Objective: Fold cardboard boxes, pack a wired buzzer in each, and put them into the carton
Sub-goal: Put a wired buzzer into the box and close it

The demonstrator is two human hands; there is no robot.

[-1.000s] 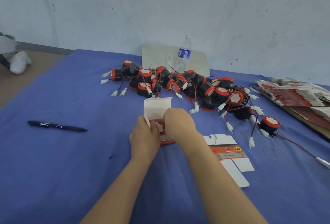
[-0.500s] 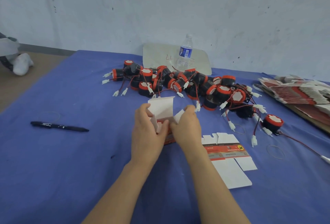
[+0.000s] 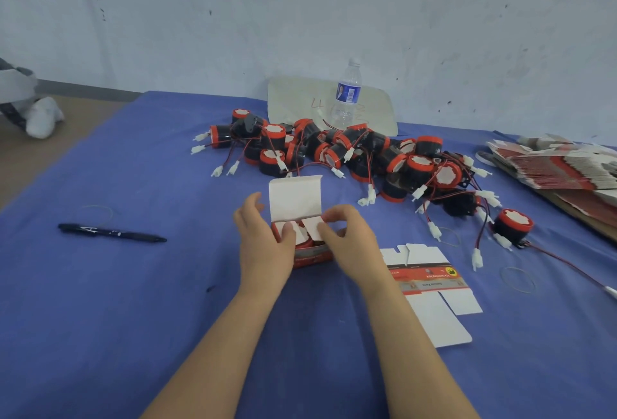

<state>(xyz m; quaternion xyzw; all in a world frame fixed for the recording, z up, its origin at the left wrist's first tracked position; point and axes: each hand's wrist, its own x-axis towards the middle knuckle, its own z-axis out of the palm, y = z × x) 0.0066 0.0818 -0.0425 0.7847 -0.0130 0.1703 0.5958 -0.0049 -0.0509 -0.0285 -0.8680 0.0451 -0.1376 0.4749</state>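
A small red and white cardboard box (image 3: 312,253) stands on the blue tablecloth (image 3: 133,301) at the centre, its white lid flap (image 3: 295,196) raised. My left hand (image 3: 265,241) holds the box's left side, thumb pressing one white side flap down. My right hand (image 3: 350,238) holds the right side, fingers pushing the other side flap inward. Behind the box lies a heap of black and red wired buzzers (image 3: 350,158) with white plugs. One buzzer (image 3: 512,226) lies apart at the right. A flat unfolded box blank (image 3: 430,288) lies right of my right forearm.
A stack of flat box blanks (image 3: 561,166) sits at the right edge. A black pen (image 3: 112,233) lies at the left. A water bottle (image 3: 347,94) stands at the back before a pale board (image 3: 300,101). Rubber bands (image 3: 517,280) lie on the cloth.
Both hands have shifted from covering the box's opening to its sides. The side flaps are now being folded inward, with the lid flap still up.
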